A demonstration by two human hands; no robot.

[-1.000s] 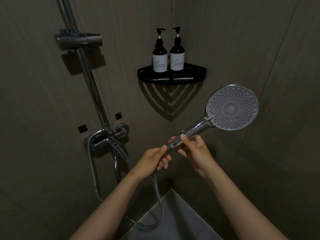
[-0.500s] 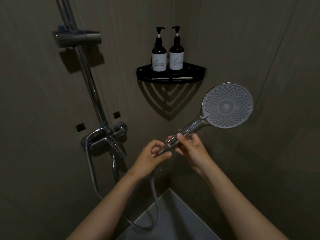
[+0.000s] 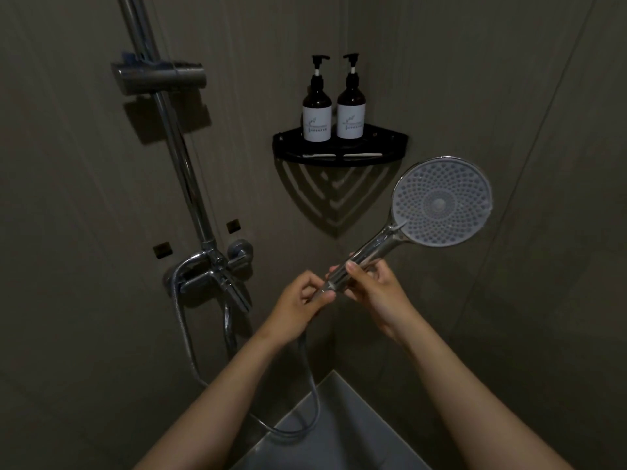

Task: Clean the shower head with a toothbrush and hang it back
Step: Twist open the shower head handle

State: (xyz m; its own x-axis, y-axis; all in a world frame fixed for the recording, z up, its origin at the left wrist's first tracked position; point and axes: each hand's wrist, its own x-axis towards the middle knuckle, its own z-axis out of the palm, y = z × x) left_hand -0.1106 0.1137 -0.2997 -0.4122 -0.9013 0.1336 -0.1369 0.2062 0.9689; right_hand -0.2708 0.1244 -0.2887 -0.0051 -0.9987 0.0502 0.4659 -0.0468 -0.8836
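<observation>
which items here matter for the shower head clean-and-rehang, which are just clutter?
Job:
shower head, held by left hand and right hand
toothbrush on corner shelf
wall holder
hose

Clutter:
two pump bottles
mixer tap

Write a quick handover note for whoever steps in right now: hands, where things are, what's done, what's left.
Right hand: closed on the shower head handle, face toward you.
Left hand: pinching the handle's base, where the hose joins.
Toothbrush: lying on the corner shelf in front of the two bottles, untouched.
Holder on the rail is empty.
Left: pick up toothbrush, scrub, rehang.
</observation>
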